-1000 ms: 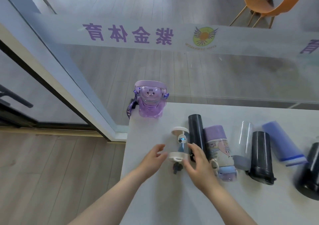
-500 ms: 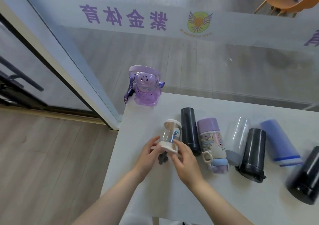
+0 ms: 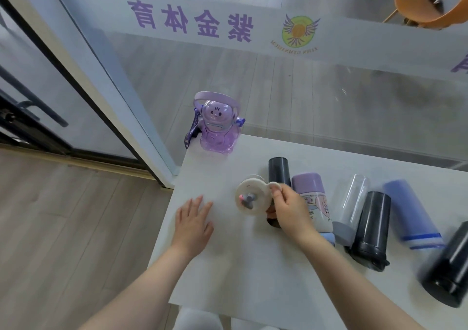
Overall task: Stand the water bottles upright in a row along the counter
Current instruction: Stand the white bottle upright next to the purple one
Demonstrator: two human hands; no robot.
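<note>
A small clear bottle with a white lid is raised on end, its lid facing me, and my right hand grips its white side handle. My left hand rests flat on the white counter, fingers spread, apart from the bottle. A purple cartoon bottle stands upright at the counter's far left corner. Lying flat to the right are a black bottle, a purple printed bottle, a clear tumbler, a black flask, a blue bottle and a dark bottle.
The counter's left edge drops to a wooden floor. A glass wall with purple lettering runs behind the counter. An orange chair stands beyond the glass.
The small clear bottle has been tipped from lying flat to standing on end. My left hand let go of it and moved left onto the counter; my right hand shifted to its handle.
</note>
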